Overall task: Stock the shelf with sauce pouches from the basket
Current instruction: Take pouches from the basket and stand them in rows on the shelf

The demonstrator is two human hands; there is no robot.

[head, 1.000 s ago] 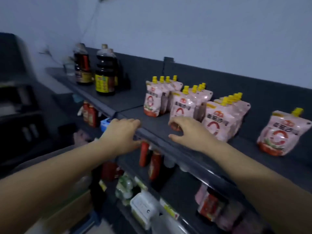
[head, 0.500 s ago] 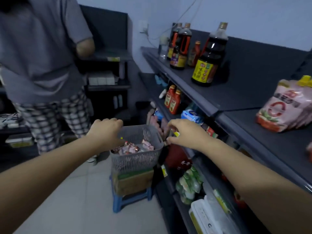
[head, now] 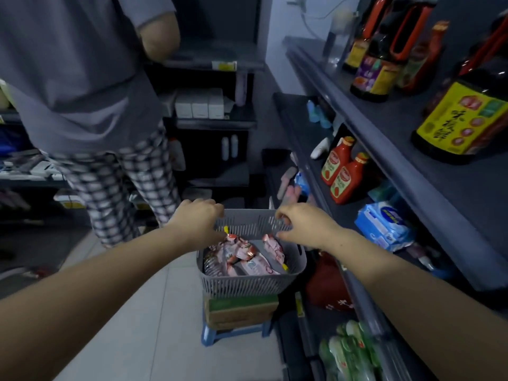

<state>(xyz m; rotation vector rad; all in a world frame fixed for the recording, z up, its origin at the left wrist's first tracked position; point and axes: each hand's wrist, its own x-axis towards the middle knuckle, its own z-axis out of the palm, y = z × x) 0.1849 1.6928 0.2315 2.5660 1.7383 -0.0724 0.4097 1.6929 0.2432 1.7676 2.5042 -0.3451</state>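
Note:
A grey slotted basket (head: pixel 247 284) stands low in the aisle and holds several pink-and-red sauce pouches (head: pixel 243 257) with yellow caps, lying in a heap. My left hand (head: pixel 198 221) hovers over the basket's far left rim, fingers curled down, right beside a pouch's yellow cap (head: pixel 226 229). My right hand (head: pixel 302 226) is over the far right rim, thumb and fingers apart, nothing in it. The dark grey shelf (head: pixel 398 149) runs along the right; its pouch rows are out of view.
The basket rests on a cardboard box (head: pixel 242 312) on a blue stool (head: pixel 233 335). A person (head: pixel 90 105) in a grey shirt and checked trousers stands close on the left. Soy sauce bottles (head: pixel 464 116), ketchup bottles (head: pixel 343 174) and a blue pack (head: pixel 384 224) fill the right shelves.
My view swung from the shelf's pouch rows left and down to the basket. Both hands left the shelf edge and came down over the basket's rim.

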